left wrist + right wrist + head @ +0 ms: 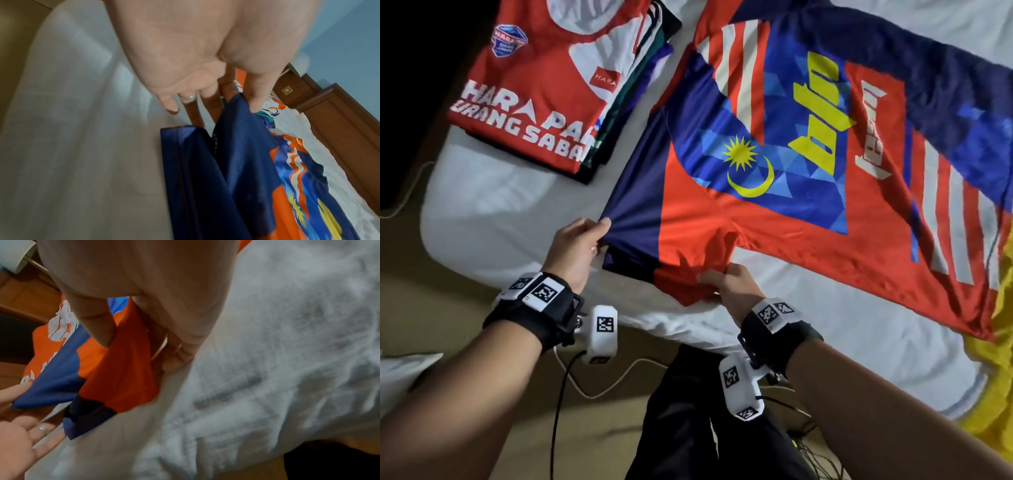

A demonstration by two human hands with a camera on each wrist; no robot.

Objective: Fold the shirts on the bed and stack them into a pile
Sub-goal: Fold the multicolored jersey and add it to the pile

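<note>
The white bed (493,192) fills the frame. A flag-print shirt (774,161) lies spread across the centre, ready for folding; the folded pile (534,92) waits upper left. Left hand (571,253) and right hand (729,287) pinch its near sleeve, likely to turn it inward.

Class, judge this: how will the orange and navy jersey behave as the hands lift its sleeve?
Probably floppy: the jersey puckers where the left hand and right hand pinch it. Its sheen suggests slippery cloth. Likely light, since fingertip pinches hold it.
</note>
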